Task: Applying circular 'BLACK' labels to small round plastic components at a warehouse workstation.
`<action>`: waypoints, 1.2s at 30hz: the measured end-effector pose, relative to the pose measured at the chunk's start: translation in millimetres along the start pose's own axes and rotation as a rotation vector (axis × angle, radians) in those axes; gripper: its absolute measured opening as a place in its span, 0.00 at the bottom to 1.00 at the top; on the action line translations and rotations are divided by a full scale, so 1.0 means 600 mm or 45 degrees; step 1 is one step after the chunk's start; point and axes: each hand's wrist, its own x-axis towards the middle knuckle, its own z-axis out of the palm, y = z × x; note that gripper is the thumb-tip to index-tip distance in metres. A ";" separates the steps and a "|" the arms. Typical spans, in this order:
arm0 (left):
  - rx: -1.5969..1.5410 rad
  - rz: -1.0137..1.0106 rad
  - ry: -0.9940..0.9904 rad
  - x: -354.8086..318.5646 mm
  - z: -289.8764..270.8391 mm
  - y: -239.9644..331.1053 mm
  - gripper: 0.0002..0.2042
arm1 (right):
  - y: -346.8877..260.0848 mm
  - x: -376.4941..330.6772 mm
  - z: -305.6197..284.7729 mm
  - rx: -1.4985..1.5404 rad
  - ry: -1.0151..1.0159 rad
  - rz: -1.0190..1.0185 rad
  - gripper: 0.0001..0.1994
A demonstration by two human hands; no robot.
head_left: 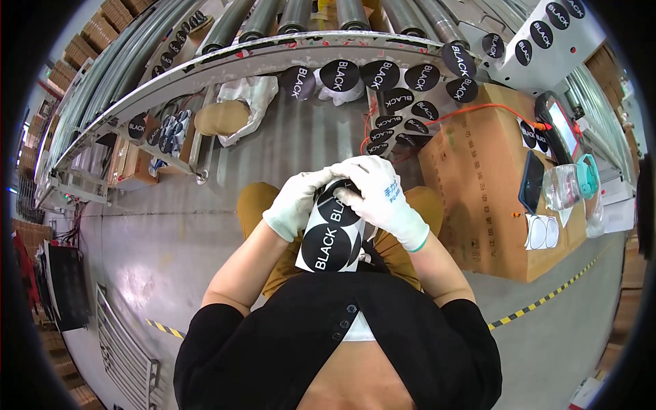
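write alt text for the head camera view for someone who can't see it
A person's white-gloved left hand and right hand hold a strip of round black stickers close in front of their body. Ahead is a roller conveyor with more black stickers along its near edge; at right, a cardboard box bears a phone and clear bottle.

Tilted sticker strip (331,240) (black-and-white)

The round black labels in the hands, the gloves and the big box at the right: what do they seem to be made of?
Labels: probably smooth coated paper, flat with crisp black print; plastic film is possible.
Gloves: apparently matte white fabric, from the soft creases; perhaps coated.
Box: likely matte cardboard, from its brown, flat printed panels.
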 end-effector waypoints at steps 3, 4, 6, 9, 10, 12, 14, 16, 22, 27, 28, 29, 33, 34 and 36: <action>0.018 -0.026 0.074 0.004 -0.024 -0.011 0.11 | -0.001 0.008 0.006 -0.142 0.014 -0.092 0.16; 0.012 -0.022 0.078 0.003 -0.030 -0.013 0.11 | -0.002 0.010 0.010 -0.138 0.007 -0.096 0.16; -0.007 -0.011 0.076 0.004 -0.040 -0.015 0.11 | -0.005 0.014 0.020 -0.196 0.043 -0.194 0.16; -0.068 -0.012 0.099 0.009 -0.066 -0.024 0.10 | -0.006 0.016 0.034 -0.196 0.079 -0.269 0.14; -0.106 -0.007 0.081 0.009 -0.069 -0.025 0.10 | -0.005 0.016 0.037 -0.208 0.098 -0.314 0.13; -0.123 -0.016 0.077 0.004 -0.067 -0.022 0.10 | -0.005 0.017 0.038 -0.191 0.090 -0.341 0.13; -0.139 -0.025 0.073 -0.005 -0.055 -0.015 0.10 | -0.004 0.019 0.039 -0.174 0.082 -0.368 0.13; -0.041 0.078 0.184 -0.014 -0.044 -0.010 0.11 | -0.007 0.023 0.040 -0.117 0.073 -0.395 0.13; 0.019 0.252 0.237 -0.023 -0.054 -0.015 0.11 | -0.019 0.035 0.044 -0.100 0.019 -0.318 0.16; 0.031 0.290 0.279 -0.039 -0.052 -0.011 0.10 | -0.022 0.043 0.052 -0.006 0.049 -0.391 0.13; 0.004 0.296 0.273 -0.043 -0.049 -0.010 0.10 | -0.022 0.044 0.052 -0.009 0.034 -0.441 0.12; 0.009 0.308 0.282 -0.045 -0.050 -0.010 0.10 | -0.023 0.045 0.051 -0.013 0.022 -0.492 0.11; -0.013 0.376 0.313 -0.052 -0.072 -0.011 0.10 | -0.044 0.046 0.032 0.085 0.073 -0.505 0.09; -0.083 0.368 0.308 -0.055 -0.080 -0.012 0.10 | -0.042 0.047 0.032 0.102 0.072 -0.518 0.09; -0.070 0.381 0.334 -0.071 -0.077 -0.020 0.10 | -0.052 0.049 0.034 0.114 0.056 -0.515 0.11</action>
